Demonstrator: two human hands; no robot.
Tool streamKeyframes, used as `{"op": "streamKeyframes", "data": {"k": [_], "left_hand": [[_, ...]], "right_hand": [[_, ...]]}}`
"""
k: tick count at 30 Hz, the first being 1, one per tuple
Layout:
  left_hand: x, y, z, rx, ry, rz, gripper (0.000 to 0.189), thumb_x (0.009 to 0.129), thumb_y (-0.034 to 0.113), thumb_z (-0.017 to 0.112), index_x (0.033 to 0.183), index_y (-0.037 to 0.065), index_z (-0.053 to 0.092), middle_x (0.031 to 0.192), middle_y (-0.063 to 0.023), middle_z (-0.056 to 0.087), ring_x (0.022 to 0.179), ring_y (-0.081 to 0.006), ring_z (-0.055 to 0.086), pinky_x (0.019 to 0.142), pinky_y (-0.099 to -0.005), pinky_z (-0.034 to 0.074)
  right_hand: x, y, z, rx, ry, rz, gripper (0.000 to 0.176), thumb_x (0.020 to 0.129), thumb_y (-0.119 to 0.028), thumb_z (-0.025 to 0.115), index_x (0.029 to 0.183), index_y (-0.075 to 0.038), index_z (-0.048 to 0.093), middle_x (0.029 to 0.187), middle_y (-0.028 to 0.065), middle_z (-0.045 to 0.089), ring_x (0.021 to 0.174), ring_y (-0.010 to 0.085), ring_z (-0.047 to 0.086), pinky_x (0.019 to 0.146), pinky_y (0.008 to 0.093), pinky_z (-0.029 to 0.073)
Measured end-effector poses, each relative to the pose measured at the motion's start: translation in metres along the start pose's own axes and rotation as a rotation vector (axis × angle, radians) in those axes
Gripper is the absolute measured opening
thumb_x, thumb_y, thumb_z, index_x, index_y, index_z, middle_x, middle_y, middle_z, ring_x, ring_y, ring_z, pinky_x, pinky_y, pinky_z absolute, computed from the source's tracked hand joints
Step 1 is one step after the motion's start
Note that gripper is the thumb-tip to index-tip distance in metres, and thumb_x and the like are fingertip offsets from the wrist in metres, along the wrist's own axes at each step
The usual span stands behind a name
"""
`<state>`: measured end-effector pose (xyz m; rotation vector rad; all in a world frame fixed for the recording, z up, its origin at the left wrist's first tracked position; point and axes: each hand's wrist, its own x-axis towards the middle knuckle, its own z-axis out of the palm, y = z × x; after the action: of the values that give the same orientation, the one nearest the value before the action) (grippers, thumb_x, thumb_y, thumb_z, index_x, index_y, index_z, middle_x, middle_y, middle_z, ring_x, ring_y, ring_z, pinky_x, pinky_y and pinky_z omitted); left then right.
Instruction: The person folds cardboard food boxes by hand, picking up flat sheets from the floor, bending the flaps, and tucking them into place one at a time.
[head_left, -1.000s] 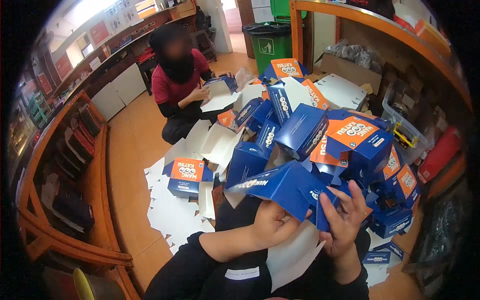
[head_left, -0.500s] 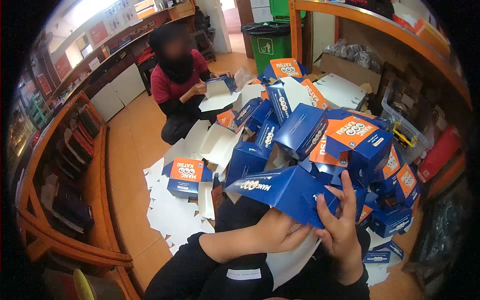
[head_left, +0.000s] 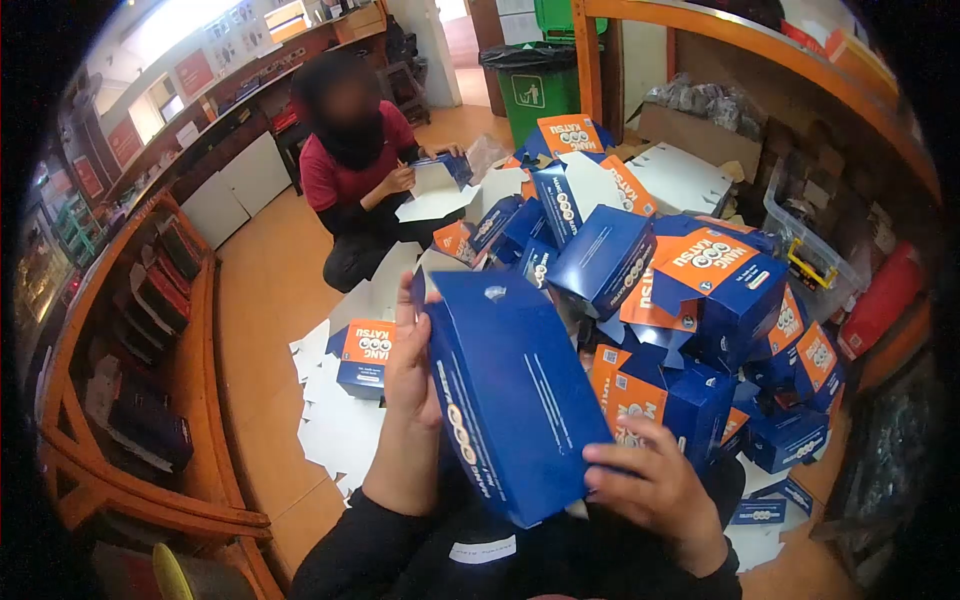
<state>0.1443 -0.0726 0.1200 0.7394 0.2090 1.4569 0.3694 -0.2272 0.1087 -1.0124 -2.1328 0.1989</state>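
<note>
I hold a blue cardboard box [head_left: 515, 395] upright in front of me, its plain blue side facing the camera. My left hand [head_left: 410, 365] grips its left edge, fingers stretched up along the side. My right hand [head_left: 650, 490] clasps its lower right corner. Behind the box rises a heap of folded blue and orange boxes [head_left: 690, 290]. A single folded box [head_left: 365, 355] stands on the floor to the left.
Flat white box blanks [head_left: 335, 430] litter the orange floor. A person in a red top [head_left: 350, 170] crouches beyond, folding a blank. A green bin [head_left: 535, 90] stands at the back. Wooden shelving [head_left: 130, 330] runs along the left, and another shelf [head_left: 850, 130] on the right.
The box was low and tilted between my hands. It has swung upright and closer to the camera. My left hand rose along its left side, and my right dropped to its lower corner.
</note>
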Motion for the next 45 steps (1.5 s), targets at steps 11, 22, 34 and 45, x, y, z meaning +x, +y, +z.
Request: {"op": "streamKeyframes", "data": {"k": [11, 22, 34, 45], "left_hand": [[-0.041, -0.017, 0.027, 0.489, -1.315, -0.155, 0.015, 0.079, 0.018, 0.065, 0.09, 0.007, 0.066, 0.081, -0.0025, 0.066, 0.068, -0.0178, 0.06, 0.064, -0.0289, 0.041], [-0.067, -0.043, 0.021, 0.835, -0.85, -0.309, 0.036, 0.077, 0.02, 0.068, 0.11, 0.015, 0.053, 0.116, -0.0106, 0.042, 0.099, -0.0202, 0.048, 0.085, -0.0331, 0.039], [-0.055, -0.037, 0.001, 0.766, -0.683, -0.482, 0.072, 0.071, 0.003, 0.07, 0.133, 0.003, 0.032, 0.107, -0.0117, 0.058, 0.081, -0.0128, 0.061, 0.065, -0.0257, 0.049], [-0.049, -0.039, -0.007, 1.11, -0.782, -0.489, 0.016, 0.08, 0.019, 0.065, 0.088, 0.005, 0.063, 0.071, -0.0039, 0.064, 0.064, -0.0085, 0.059, 0.058, -0.023, 0.044]], "right_hand": [[0.005, 0.015, 0.013, -0.162, 0.085, 0.19, 0.026, 0.08, -0.039, 0.057, 0.087, -0.015, 0.064, 0.079, 0.0065, 0.06, 0.078, 0.0255, 0.055, 0.084, 0.0453, 0.037], [0.016, 0.013, 0.015, -0.214, 0.11, 0.137, 0.019, 0.068, -0.021, 0.068, 0.082, -0.011, 0.06, 0.061, 0.0033, 0.049, 0.057, 0.0206, 0.048, 0.062, 0.0361, 0.037], [0.001, 0.019, 0.009, 0.04, 0.483, 0.218, 0.021, 0.077, -0.008, 0.059, 0.097, -0.006, 0.064, 0.075, 0.0073, 0.059, 0.07, 0.0196, 0.056, 0.071, 0.0331, 0.046], [-0.031, 0.027, 0.017, 0.455, 0.489, 0.295, 0.022, 0.06, -0.021, 0.079, 0.071, -0.011, 0.064, 0.07, 0.0045, 0.059, 0.064, 0.0194, 0.052, 0.057, 0.0297, 0.038]]}}
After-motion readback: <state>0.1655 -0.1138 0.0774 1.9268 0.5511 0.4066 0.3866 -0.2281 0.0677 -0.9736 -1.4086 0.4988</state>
